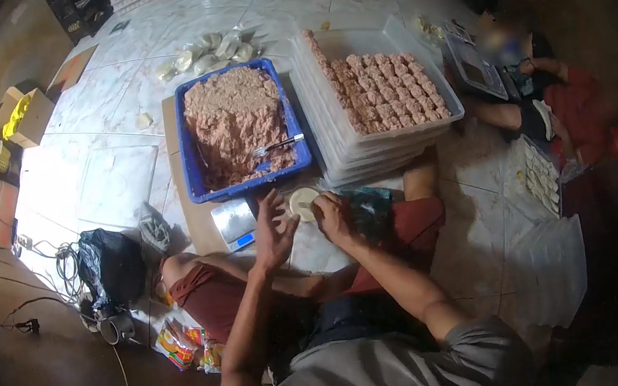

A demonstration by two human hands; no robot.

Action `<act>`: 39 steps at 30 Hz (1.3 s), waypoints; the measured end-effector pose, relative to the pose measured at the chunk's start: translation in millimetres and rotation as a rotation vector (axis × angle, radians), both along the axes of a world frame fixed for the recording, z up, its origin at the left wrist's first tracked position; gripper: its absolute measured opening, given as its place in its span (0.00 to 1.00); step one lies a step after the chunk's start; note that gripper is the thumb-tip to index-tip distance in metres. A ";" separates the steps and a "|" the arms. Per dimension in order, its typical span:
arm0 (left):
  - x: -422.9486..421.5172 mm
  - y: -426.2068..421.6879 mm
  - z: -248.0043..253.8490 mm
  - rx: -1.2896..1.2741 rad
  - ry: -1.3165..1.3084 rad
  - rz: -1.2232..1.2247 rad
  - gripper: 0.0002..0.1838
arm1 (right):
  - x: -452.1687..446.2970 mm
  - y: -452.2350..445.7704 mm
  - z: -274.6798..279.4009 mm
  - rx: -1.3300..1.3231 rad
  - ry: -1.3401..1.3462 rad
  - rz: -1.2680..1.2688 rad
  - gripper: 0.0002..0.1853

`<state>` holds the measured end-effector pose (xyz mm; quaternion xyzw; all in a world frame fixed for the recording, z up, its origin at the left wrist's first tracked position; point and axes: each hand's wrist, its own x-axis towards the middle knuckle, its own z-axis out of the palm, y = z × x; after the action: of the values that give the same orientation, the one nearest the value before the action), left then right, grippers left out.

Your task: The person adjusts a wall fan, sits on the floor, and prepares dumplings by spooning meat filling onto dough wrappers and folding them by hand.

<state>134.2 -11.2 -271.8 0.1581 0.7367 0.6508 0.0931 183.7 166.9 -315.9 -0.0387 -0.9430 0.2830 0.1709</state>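
Can see pale dough disc (304,202) at near side, btwn spread-open L hand (275,233) & R hand (334,217) curled at right edge; can't tell if gripping. Prob. placed nr meat mix (233,105) in blue tub (253,185) + stacked trays (389,147) for short reach.

Seated, legs (207,285) folded. Both forearms (393,269) reach forward; left hand (275,233) raised, fingers (274,202) spread; right hand (336,219) curled, back upward.
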 end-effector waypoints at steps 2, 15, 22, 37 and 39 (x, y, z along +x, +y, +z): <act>-1.5 8.9 -4.7 0.071 0.084 -0.022 0.27 | -2.7 -5.1 25.2 -0.188 0.097 0.001 0.06; -30.9 -17.9 -37.3 0.272 -0.412 -0.444 0.14 | -118.2 -17.4 114.5 0.226 0.201 0.084 0.08; -38.3 -19.3 -58.2 0.566 -0.545 -0.278 0.10 | -97.1 -38.5 90.2 0.002 -0.399 0.165 0.14; -61.3 -88.2 -56.8 0.026 -0.173 -0.155 0.12 | -12.8 17.4 -8.6 0.050 -0.190 -0.172 0.20; -76.6 -132.6 -43.5 -0.090 -0.028 -0.074 0.09 | -0.1 9.9 11.5 0.008 -0.138 -0.148 0.20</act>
<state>57.6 -143.7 -315.3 0.1720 0.7575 0.6153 0.1344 183.6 176.8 -304.4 -0.1270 -0.9482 0.2625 0.1262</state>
